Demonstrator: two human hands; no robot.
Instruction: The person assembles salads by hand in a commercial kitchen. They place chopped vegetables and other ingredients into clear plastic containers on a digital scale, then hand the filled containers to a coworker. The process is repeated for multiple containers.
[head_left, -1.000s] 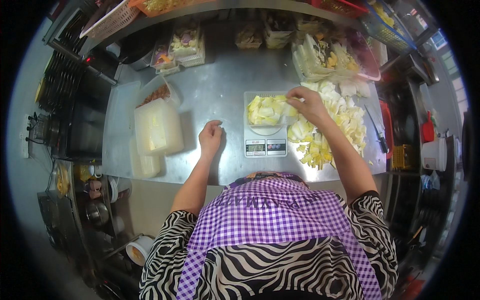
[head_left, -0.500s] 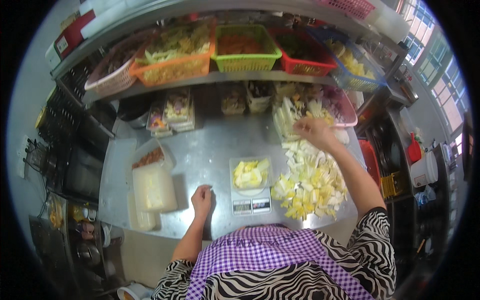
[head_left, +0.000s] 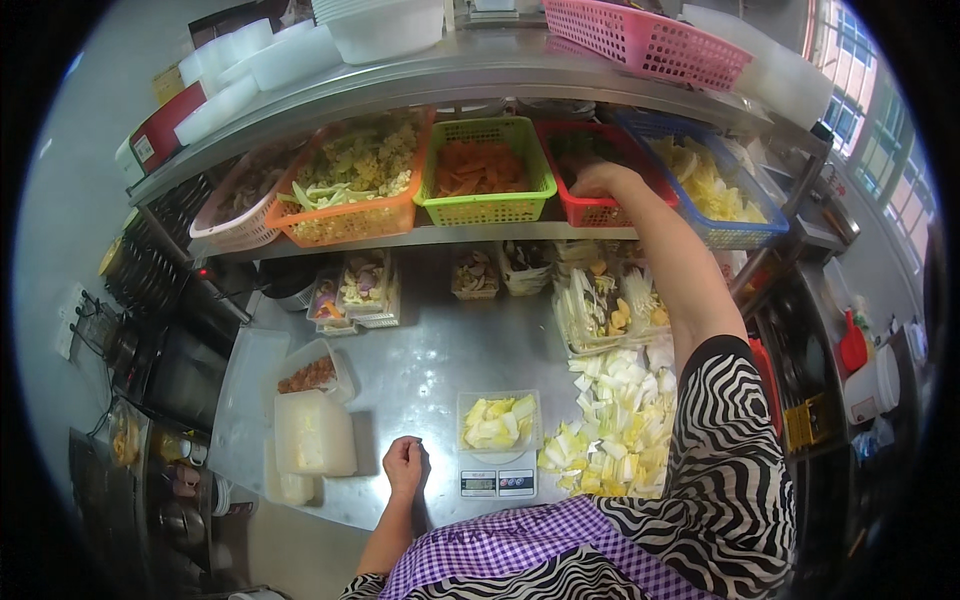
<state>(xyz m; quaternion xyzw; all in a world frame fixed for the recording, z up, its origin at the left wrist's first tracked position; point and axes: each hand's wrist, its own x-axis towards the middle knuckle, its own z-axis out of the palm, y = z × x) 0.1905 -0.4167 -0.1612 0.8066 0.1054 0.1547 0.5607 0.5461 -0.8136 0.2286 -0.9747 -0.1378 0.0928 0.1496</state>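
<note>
My right hand [head_left: 603,180] reaches into the red basket [head_left: 598,212] on the raised shelf. Dark green leaves [head_left: 580,142] lie in that basket, and my fingertips are hidden among them. My left hand [head_left: 403,463] rests on the steel table near its front edge, fingers curled in, holding nothing that I can see. Between my arms, a clear plastic container [head_left: 465,440] with cut yellow-white cabbage [head_left: 498,422] sits on a kitchen scale [head_left: 498,482]. Right of the scale spreads a heap of chopped cabbage [head_left: 610,430].
Along the shelf stand an orange basket [head_left: 345,222], a green basket [head_left: 487,208] of orange slices and a blue basket [head_left: 740,232]. Filled clear boxes [head_left: 365,285] stand under it. White plastic tubs [head_left: 315,435] are at the table's left. A pink basket [head_left: 650,45] sits overhead.
My right hand has moved up from the vegetables at the table's back right into the red basket. The view has tilted upward. My left hand stays on the table.
</note>
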